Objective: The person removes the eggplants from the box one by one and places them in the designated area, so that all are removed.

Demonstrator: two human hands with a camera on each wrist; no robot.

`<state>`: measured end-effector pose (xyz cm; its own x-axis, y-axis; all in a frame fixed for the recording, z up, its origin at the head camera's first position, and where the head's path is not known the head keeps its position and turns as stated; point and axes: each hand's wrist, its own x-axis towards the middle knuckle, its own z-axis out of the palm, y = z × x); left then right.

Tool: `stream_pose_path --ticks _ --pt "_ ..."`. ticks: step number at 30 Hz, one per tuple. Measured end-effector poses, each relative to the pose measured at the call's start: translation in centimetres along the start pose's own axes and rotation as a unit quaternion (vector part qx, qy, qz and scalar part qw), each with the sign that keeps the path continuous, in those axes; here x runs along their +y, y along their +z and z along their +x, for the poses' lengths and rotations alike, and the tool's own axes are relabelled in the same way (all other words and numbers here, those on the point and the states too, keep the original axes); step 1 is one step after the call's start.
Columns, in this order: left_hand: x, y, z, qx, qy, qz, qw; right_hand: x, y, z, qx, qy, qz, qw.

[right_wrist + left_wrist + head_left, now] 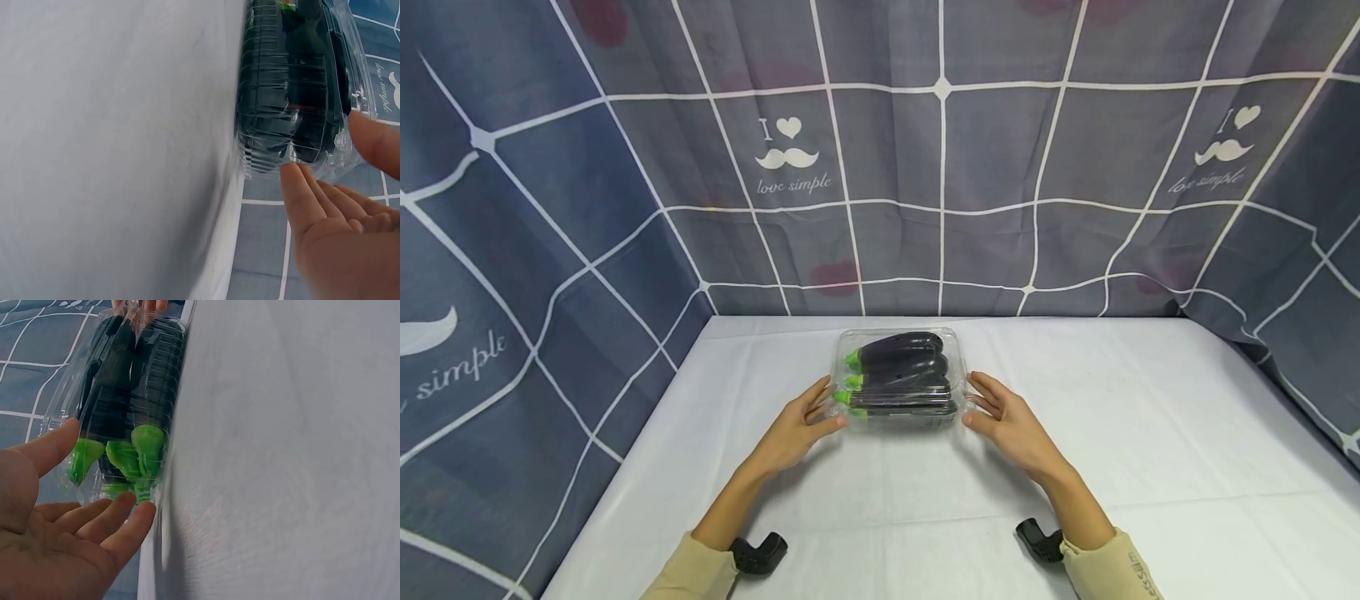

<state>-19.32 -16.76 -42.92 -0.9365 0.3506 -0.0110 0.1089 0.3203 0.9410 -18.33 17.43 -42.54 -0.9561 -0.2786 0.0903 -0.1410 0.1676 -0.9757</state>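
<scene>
Clear plastic clamshell point(852, 339) lies on white tablecloth point(895, 508), its snug walls probably keeping the eggplants point(901, 372) side by side; we have our left hand point(795, 429) by its stem end and right hand point(1011, 423) opposite, thumbs apart from relaxed fingers, clamping nothing, seemingly for even balance

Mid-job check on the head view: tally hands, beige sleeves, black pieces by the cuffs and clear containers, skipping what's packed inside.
Hands: 2 (left hand, right hand)
Beige sleeves: 2 (left sleeve, right sleeve)
Black pieces: 2 (left piece, right piece)
Clear container: 1
Total: 7
</scene>
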Motion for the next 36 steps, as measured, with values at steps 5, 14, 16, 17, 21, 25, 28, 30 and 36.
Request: stream_pose_path --ticks 5,14,16,17,21,25,28,30,36 --pt "0.07 -0.03 0.00 -0.002 -0.002 0.002 1.0000 -0.07 0.10 0.00 0.004 0.004 0.006 1.000" --pt "-0.19 0.20 0.19 0.001 -0.015 0.007 0.9999 0.01 0.07 -0.16 0.012 0.010 0.003 1.000" --pt "-0.08 0.21 0.20 0.004 -0.019 0.007 0.9998 0.03 0.09 -0.15 0.013 0.008 0.004 1.000" --pt "-0.06 0.19 0.20 0.005 -0.020 0.009 0.9997 0.05 0.10 -0.13 0.014 0.008 0.004 1.000" --pt "-0.01 0.10 0.22 0.012 -0.022 0.009 0.9996 0.11 0.17 0.00 0.014 0.007 0.007 1.000" --pt "-0.12 -0.01 0.24 0.009 -0.016 0.007 0.9998 -0.02 0.26 0.00 0.017 0.009 0.000 1.000" --pt "-0.20 -0.05 0.32 0.008 -0.011 0.005 0.9999 -0.19 0.32 -0.08 0.024 0.013 -0.007 1.000" --pt "-0.19 -0.06 0.35 0.009 -0.011 0.005 0.9999 -0.29 0.40 -0.11 0.026 0.016 -0.009 0.999" --pt "0.05 0.00 0.35 0.011 -0.016 -0.003 0.9998 -0.47 0.68 -0.12 0.032 0.022 -0.015 0.999"
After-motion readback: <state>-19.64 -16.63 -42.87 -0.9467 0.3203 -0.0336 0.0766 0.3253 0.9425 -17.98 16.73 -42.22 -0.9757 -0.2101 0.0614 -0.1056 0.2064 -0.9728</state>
